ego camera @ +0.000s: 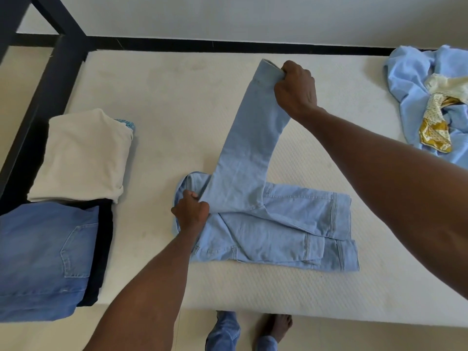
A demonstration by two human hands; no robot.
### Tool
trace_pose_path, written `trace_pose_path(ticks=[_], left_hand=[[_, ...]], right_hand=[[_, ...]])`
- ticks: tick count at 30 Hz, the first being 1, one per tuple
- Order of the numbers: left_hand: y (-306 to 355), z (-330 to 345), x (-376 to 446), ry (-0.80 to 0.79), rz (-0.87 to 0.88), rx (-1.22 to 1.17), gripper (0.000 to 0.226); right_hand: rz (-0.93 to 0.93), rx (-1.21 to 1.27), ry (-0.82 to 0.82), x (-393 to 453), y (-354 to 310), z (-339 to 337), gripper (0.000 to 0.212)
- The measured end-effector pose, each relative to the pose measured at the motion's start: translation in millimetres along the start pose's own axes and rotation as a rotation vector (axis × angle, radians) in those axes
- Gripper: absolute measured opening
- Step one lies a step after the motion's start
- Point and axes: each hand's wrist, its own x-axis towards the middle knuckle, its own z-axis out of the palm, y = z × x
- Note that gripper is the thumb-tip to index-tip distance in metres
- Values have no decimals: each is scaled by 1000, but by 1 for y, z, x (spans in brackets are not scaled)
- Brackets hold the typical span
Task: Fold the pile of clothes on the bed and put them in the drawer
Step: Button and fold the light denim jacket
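The pale denim jacket (278, 231) lies on the mattress (177, 102), right of the folded stack (81, 153). To fold its sleeve (248, 138) well, the person should probably lay it flat across the body, keeping the shoulder pinned. The right hand (295, 88), arm stretched beyond the jacket, has its grip pinching the cuff; the left hand (191, 210) grips the shoulder seam at the jacket's left edge

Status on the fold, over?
Right hand grips sleeve cuff, lifted. Left hand pins denim jacket at shoulder. Nothing in the way.
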Motion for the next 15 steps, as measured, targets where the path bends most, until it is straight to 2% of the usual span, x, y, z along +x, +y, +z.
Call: trace_pose_path(ticks=[3, 4, 6, 8, 9, 10, 11, 13, 15], left_hand=[[1, 8, -1, 109, 113, 323, 46], [2, 12, -2, 150, 223, 406, 49], [4, 21, -1, 169, 566, 521, 60], [5, 28, 0, -47, 894, 591, 68], [8, 29, -3, -218, 942, 629, 67], [8, 32, -4, -389, 899, 661, 64], [10, 34, -6, -496, 811, 632, 60], [12, 35, -8, -532, 545, 350, 49], [21, 25, -4, -480, 163, -73, 33]], right_hand=[[-16, -18, 4, 1, -7, 3, 24], [-24, -32, 0, 1, -9, 4, 26], [-46, -51, -10, 0, -14, 6, 28], [-73, -45, -22, -4, -20, 7, 31], [-79, -34, -36, -6, -23, 6, 32], [-91, -11, -59, -8, -26, 5, 33], [-105, 23, -96, -12, -30, 2, 32], [-146, 91, -233, -27, -43, -9, 29], [-238, 102, -452, -56, -53, -23, 23]])
